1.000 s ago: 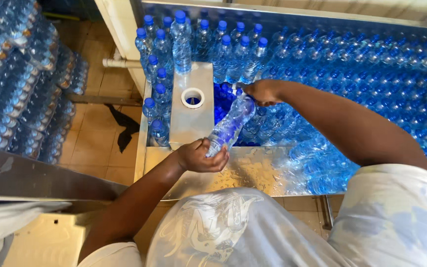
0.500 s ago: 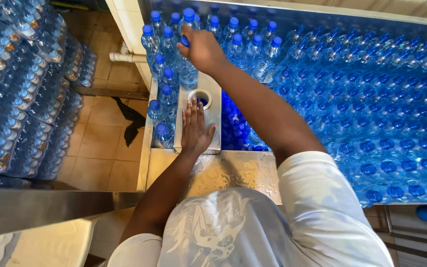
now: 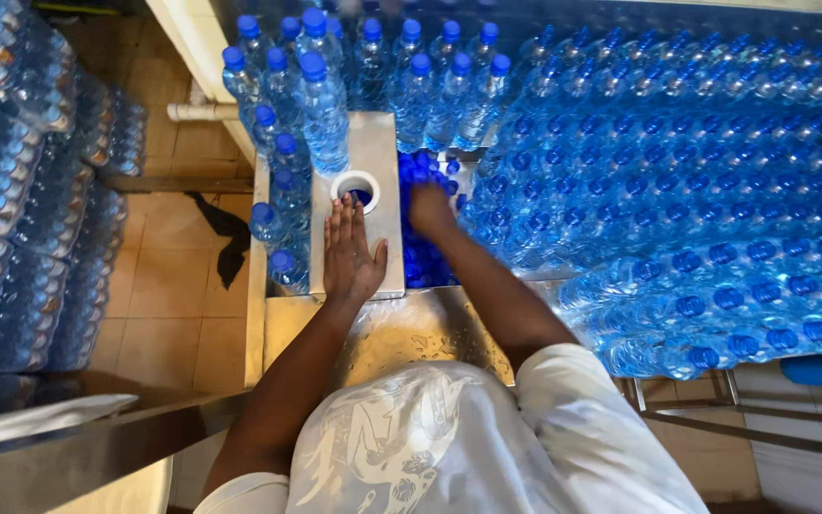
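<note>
My left hand [image 3: 350,249] lies flat, fingers apart, on a small steel plate [image 3: 379,152], just below a white ring [image 3: 356,187] set around a hole in it. My right hand [image 3: 430,208] reaches down into a recess full of loose blue caps [image 3: 422,259] to the right of the plate; its fingers are partly hidden. Upright clear water bottles with blue caps [image 3: 321,95] stand on the plate's far end and along its left side.
A large bed of blue-capped bottles [image 3: 696,190] fills the table to the right. Shrink-wrapped bottle packs [image 3: 11,190] are stacked on the left beside a tiled floor [image 3: 178,276]. A steel ledge [image 3: 68,447] crosses the lower left.
My right hand came back from the standing bottles at the far end and dropped into the cap recess. My left hand stays flat on the plate. The earlier held bottle is gone from my hands.
</note>
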